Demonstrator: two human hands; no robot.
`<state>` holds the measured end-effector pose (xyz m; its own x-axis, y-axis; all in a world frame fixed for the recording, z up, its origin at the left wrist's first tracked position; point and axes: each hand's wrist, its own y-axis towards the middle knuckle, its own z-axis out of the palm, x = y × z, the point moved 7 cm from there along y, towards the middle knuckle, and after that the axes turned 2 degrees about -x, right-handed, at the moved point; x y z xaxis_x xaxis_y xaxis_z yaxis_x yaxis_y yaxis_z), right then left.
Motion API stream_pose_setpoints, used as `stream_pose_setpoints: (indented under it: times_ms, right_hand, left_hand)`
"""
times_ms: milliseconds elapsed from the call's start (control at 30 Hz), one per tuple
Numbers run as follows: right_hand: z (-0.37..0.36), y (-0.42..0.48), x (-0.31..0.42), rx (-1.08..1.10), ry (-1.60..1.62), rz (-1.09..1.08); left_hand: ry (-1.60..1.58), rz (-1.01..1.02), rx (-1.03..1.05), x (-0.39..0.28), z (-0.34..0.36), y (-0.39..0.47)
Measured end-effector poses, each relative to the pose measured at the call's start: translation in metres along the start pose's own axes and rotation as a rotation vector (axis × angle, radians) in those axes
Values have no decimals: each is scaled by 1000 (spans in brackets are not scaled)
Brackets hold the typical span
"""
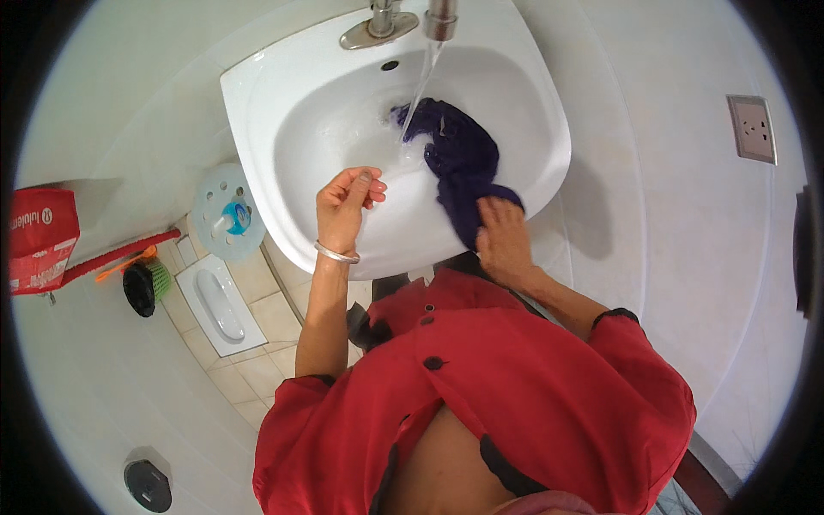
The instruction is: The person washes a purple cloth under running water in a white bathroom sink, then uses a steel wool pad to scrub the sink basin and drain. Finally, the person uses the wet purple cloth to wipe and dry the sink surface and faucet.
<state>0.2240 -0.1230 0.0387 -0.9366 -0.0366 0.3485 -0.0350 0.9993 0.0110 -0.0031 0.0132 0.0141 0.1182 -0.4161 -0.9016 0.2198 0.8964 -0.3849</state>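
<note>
A wet dark purple cloth (467, 145) lies in the white ceramic washbasin (309, 235), stretching from near the drain to the front right rim. Water from the faucet spout (441, 20) runs down in a thin stream (421, 87) onto the cloth's far end and the basin floor. My right hand (505, 241) has its fingers over the near end of the cloth at the rim. Above the left front of the basin is my left hand (351, 196), loosely curled and holding nothing visible. It is apart from the cloth, with a silver bangle (337, 253) at the wrist.
A faucet base (380, 29) sits on the back ledge. Left of the basin, a bottle (237, 219) stands on a round stool with holes (209, 187). On the floor lie a squat toilet (219, 306) and a black-lined bin (138, 286). A socket (752, 129) is on the right wall.
</note>
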Motion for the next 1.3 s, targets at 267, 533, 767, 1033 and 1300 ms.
stream_pose_setpoints:
  times_ms: [267,533,767,1033,1300]
  right_hand:
    - [102,84,149,128,527,-424]
    - [111,191,26,-43,505,-233]
    - [109,191,-39,-141,194,16]
    - [36,163,109,-304,708,-194]
    - [94,250,-60,129,155,213]
  left_hand:
    - [-52,-3,-162,3,-47,1]
    - [12,-130,-264,26,-58,3]
    - [-483,-527,-114,86,13,41]
    - [-985,-322,246,119,20,107]
    - [-218,-310,-330,55,-6,81]
